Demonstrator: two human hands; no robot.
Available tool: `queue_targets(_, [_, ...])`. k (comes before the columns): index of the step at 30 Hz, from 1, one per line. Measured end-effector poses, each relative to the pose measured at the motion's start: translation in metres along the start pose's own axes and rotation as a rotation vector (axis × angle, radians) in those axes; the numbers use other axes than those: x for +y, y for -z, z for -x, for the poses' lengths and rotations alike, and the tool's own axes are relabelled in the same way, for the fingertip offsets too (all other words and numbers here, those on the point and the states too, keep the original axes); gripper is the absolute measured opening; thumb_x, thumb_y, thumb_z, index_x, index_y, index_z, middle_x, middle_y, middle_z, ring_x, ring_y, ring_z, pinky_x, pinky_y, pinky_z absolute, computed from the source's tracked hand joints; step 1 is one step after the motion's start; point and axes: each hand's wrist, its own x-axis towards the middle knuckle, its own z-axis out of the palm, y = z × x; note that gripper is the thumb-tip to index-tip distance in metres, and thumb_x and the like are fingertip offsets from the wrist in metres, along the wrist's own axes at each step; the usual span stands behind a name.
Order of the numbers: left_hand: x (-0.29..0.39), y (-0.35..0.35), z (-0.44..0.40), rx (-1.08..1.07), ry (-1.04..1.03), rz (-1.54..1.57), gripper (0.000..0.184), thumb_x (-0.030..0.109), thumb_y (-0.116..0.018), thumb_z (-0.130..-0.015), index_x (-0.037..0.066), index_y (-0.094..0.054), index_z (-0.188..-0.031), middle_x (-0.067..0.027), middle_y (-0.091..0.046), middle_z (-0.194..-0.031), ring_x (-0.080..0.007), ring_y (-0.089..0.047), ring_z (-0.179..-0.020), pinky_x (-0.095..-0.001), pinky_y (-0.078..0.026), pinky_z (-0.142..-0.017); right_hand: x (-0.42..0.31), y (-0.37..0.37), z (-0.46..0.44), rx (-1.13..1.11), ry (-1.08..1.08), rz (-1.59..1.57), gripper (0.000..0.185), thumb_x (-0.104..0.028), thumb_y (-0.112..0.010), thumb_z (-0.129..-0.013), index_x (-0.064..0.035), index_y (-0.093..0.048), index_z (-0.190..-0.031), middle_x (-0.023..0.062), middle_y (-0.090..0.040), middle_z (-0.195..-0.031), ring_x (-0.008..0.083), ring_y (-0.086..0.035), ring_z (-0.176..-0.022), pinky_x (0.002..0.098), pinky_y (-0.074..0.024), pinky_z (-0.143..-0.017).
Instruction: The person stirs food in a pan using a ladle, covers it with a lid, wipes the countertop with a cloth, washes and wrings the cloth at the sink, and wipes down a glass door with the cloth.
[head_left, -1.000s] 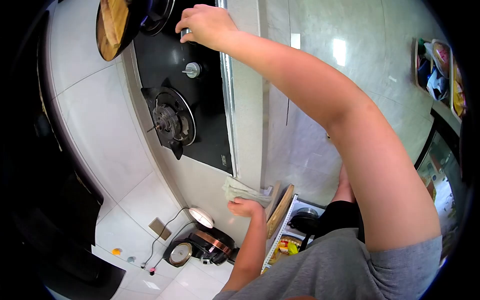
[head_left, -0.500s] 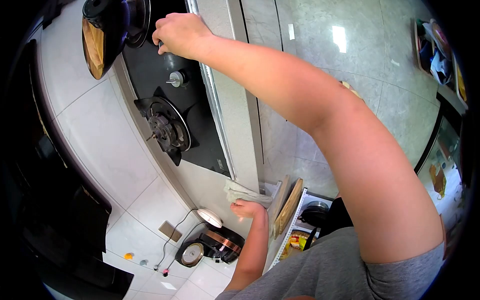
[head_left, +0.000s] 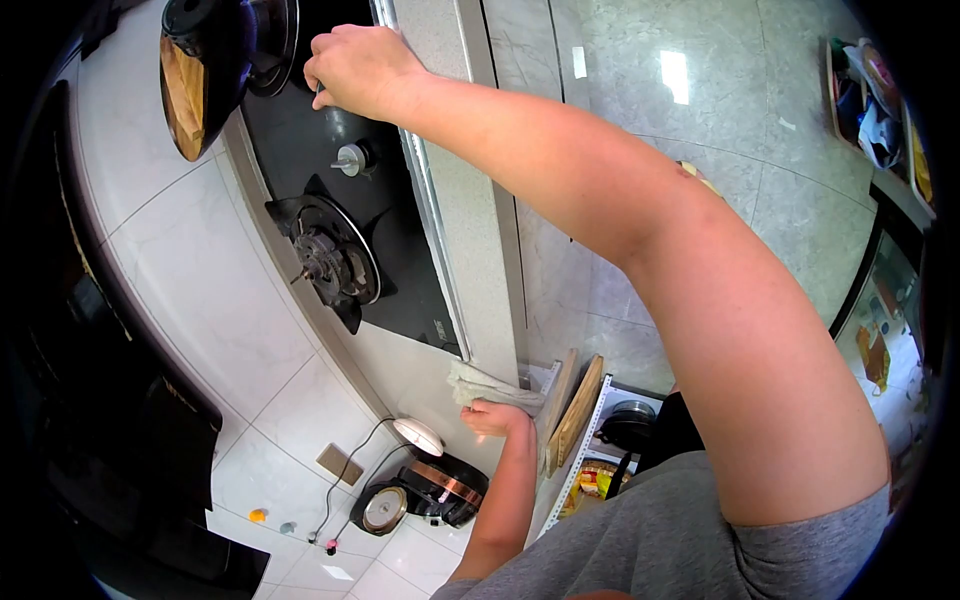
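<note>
Pale desk (head_left: 465,220) runs along the tiled wall & carries most of the kit. Black hob (head_left: 405,280) is set into it, a strip of desk left along the front edge, prob. so the R arm can reach across w/o crossing a burner. Dark pan (head_left: 220,85) sits over the burner by R hand, partly cut off at top of view; bluish glow at its side, poss. flame; wood-coloured patch on it unclear. Near burner (head_left: 345,255) w/ its ring & supports is at the hob's other end. Black cooker w/ copper band (head_left: 445,485) stands by the wall, prob. there for the socket, cords close by. Cutting boards (head_left: 580,410) stand on edge betw. desk & rack, prob. to save room. R hand (head_left: 362,72) reaches over the hob's front part, fingers bent in & closed round a knob, tips low, as a grip for turning wd need. Light cloth (head_left: 490,385) lies bunched near the desk's front edge, against L hand (head_left: 490,417), which is loosely curled, half open; can't tell if it grips the cloth. Free knob (head_left: 350,160) sits betw. R hand & near burner. Held knob (head_left: 320,90) shows only as a dark sliver under the fingertips.
</note>
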Motion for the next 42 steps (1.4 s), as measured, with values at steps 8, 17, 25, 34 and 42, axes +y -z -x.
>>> queue_targets(8, [0.0025,0.0017,0.0006,-0.023,0.011,0.001,0.04,0.024,-0.044,-0.098,-0.012,-0.056,-0.109,-0.0295,-0.059,-0.1,-0.0441,-0.054,-0.096,-0.0512,-0.041,-0.089,-0.0008,-0.0028,-0.0014,0.017,-0.012,0.0,0.023,-0.043,-0.077,-0.081,-0.023,-0.075,-0.092,-0.0073,-0.066,-0.099,0.0148,-0.063,-0.106,0.0369,-0.0566,-0.085])
queue_targets(17, [0.0001,0.0009,-0.0003,-0.023,0.007,-0.013,0.041,0.023,-0.043,-0.097,-0.013,-0.056,-0.111,-0.0301,-0.059,-0.102,-0.044,-0.055,-0.096,-0.051,-0.042,-0.089,0.0,-0.0036,-0.0022,0.008,-0.015,-0.015,0.023,-0.042,-0.076,-0.082,-0.0213,-0.074,-0.091,-0.0059,-0.066,-0.099,0.0165,-0.064,-0.106,0.0367,-0.0562,-0.086])
queue_targets(25, [0.0041,0.0032,0.0015,-0.021,0.014,-0.036,0.041,0.023,-0.043,-0.097,-0.013,-0.056,-0.111,-0.0305,-0.059,-0.103,-0.0448,-0.055,-0.097,-0.0513,-0.041,-0.09,0.0005,-0.005,-0.0015,0.018,-0.003,-0.006,0.023,-0.042,-0.076,-0.083,-0.0204,-0.074,-0.092,-0.0052,-0.066,-0.1,0.0167,-0.064,-0.106,0.0365,-0.0563,-0.085])
queue_targets(34, [0.0006,0.0021,0.0003,-0.033,0.021,-0.035,0.041,0.024,-0.043,-0.097,-0.013,-0.056,-0.113,-0.0304,-0.058,-0.104,-0.0448,-0.054,-0.098,-0.0512,-0.041,-0.09,0.0007,-0.0031,-0.0012,0.019,-0.013,-0.031,0.024,-0.042,-0.077,-0.082,-0.0205,-0.074,-0.094,-0.0057,-0.066,-0.099,0.0165,-0.064,-0.105,0.0386,-0.0562,-0.082])
queue_targets(42, [-0.0037,0.0004,0.0002,-0.038,0.029,-0.005,0.042,0.025,-0.042,-0.099,-0.012,-0.056,-0.113,-0.0308,-0.058,-0.106,-0.0449,-0.054,-0.1,-0.0517,-0.041,-0.091,0.001,-0.0032,0.0,0.006,-0.019,-0.039,0.023,-0.041,-0.078,-0.081,-0.0208,-0.073,-0.093,-0.005,-0.065,-0.098,0.0171,-0.064,-0.103,0.0397,-0.056,-0.081])
